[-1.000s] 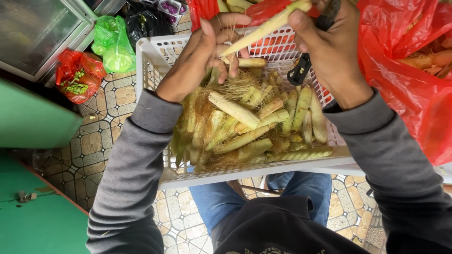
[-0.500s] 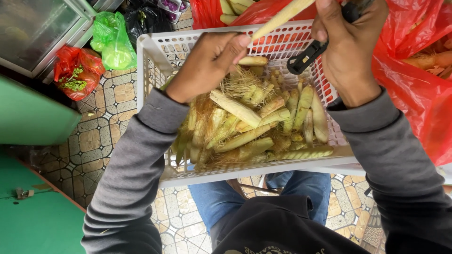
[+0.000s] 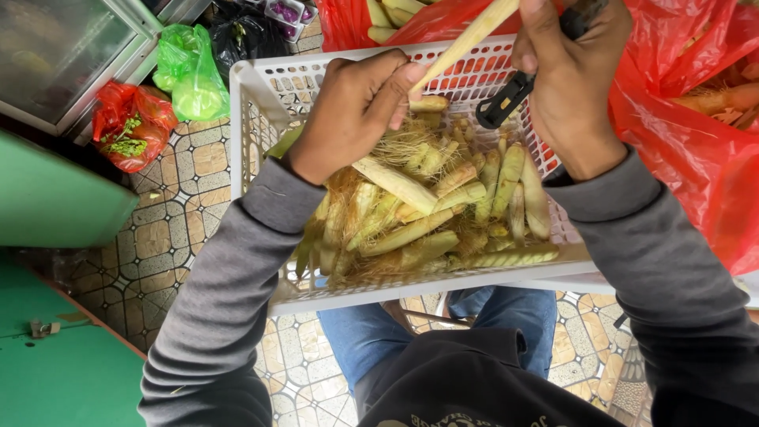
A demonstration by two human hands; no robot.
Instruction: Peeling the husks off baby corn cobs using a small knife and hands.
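Head-camera view: seated over a white plastic basket [image 3: 261,87] heaped with husked baby corn [image 3: 427,213], a person in grey sleeves works one ear. Left hand [image 3: 356,111] pinches the lower end of a pale corn ear [image 3: 466,43] above the basket's far rim; right hand [image 3: 569,71] is clenched around both the ear's upper part and a black-handled knife [image 3: 510,99]. Red plastic bags [image 3: 696,134] sit right of the basket, a green bag [image 3: 190,71] left of it.

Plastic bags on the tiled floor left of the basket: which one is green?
The green bag, nearer the white basket. The other, the red bag, lies farther left with leafy greens showing at its mouth.
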